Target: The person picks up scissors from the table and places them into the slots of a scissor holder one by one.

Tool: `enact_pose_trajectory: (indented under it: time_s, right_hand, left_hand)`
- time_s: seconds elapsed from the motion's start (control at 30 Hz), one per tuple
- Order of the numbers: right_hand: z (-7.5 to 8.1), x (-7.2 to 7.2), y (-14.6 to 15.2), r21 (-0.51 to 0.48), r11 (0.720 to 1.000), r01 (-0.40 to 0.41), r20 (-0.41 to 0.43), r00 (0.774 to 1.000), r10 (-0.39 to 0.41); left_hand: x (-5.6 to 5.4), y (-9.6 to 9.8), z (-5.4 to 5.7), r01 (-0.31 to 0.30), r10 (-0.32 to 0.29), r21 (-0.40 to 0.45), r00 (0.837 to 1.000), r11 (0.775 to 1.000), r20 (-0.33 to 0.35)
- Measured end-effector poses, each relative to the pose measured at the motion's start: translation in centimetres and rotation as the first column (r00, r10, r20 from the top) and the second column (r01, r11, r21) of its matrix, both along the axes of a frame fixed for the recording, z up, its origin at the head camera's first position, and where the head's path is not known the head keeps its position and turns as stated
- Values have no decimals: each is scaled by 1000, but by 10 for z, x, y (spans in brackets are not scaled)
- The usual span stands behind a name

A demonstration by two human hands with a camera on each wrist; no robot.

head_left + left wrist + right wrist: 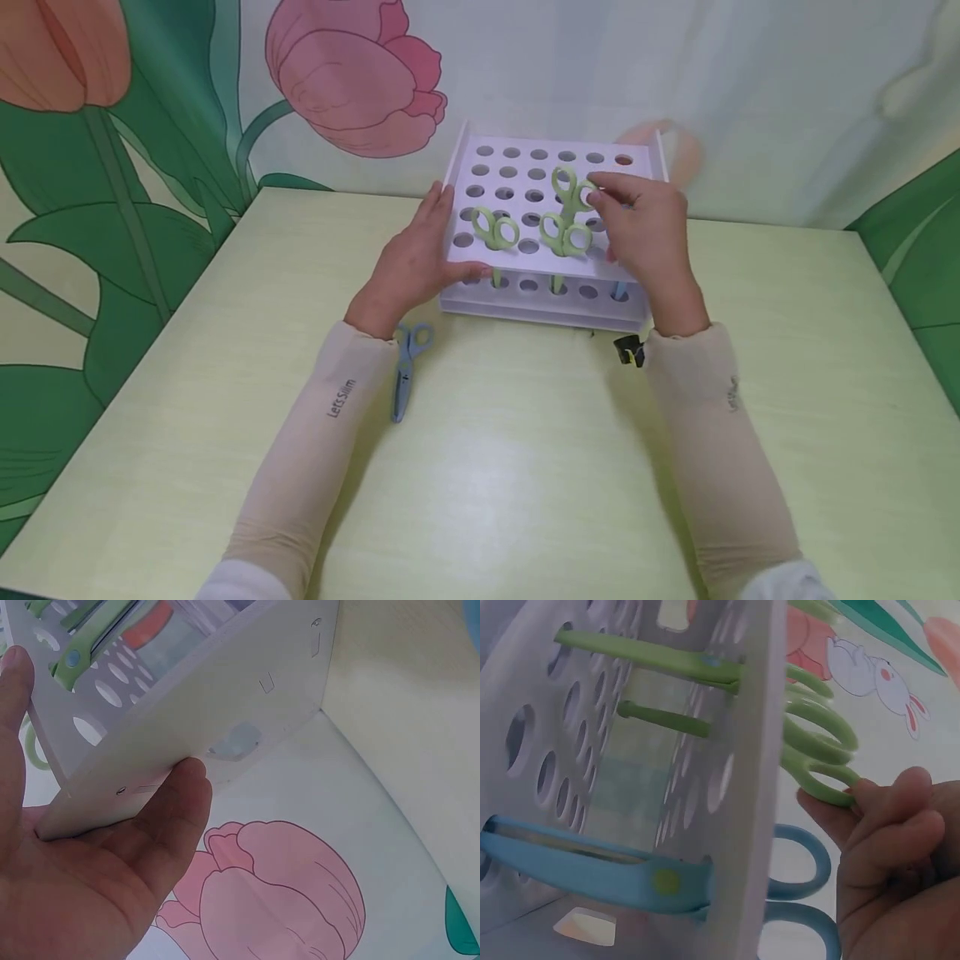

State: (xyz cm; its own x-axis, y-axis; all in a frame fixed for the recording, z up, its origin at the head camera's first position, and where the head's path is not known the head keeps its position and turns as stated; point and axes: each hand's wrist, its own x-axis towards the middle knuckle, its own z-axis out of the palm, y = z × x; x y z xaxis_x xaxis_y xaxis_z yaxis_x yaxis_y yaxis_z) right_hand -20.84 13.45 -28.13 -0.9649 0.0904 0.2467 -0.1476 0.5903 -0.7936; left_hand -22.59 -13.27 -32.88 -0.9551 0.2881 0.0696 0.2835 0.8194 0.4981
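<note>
My left hand (408, 262) holds the left side of a white rack (536, 315) with rows of round holes, thumb at the front edge. In the left wrist view its fingers press the rack's outer side wall (187, 735). Between thumb and fingertips, my right hand (652, 233) pinches one handle loop of green scissors (572, 200), whose blades pass down through the top panel. Two more green scissors, one left (493, 237) and one in front (562, 242), stand handles-up in front holes. Blue scissors (607, 877) also stand in the rack, their handles hidden behind my right hand in the head view.
Grey-blue scissors (402, 379) lie on the table by my left wrist. A black clip-like object (628, 350) lies beside the right sleeve. Behind the rack hangs a backdrop with a pink tulip (352, 79); the light table (480, 500) extends toward me.
</note>
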Motion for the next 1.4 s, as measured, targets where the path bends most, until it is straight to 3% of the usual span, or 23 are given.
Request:
enact_pose_trajectory:
  time_s: [0.13,0.4,0.57,0.63,0.77,0.93,1.17,1.27,1.4]
  right_hand:
    - [2,-1,-5,112,994,2,101,995,-14]
    - [4,-1,-8,164,986,20,153,987,-45]
    - [14,9,-3,100,994,43,124,991,-56]
    - [17,13,3,73,995,63,62,996,-67]
    - [19,17,15,65,988,142,5,990,-143]
    - [17,16,30,143,972,184,78,977,-196]
    - [12,13,49,207,976,73,169,979,-109]
    - [10,13,58,212,977,-36,188,982,-4]
    - [5,12,68,218,959,-184,220,966,135]
  left_hand:
    - [0,0,4,7,-7,-2,1000,1000,-15]
    - [0,0,8,11,-11,-7,1000,1000,-16]
    - [-1,-1,7,8,-8,-7,1000,1000,-9]
    - [-1,-2,6,8,-8,-1,1000,1000,-7]
    - [0,-3,5,8,-8,8,1000,1000,2]
    - [0,-5,1,5,-5,23,1000,1000,8]
    - [-1,-6,-3,0,-1,29,1000,1000,7]
    - [-2,-5,-3,4,-4,31,1000,1000,9]
    - [-1,-3,-1,8,-8,25,1000,1000,10]
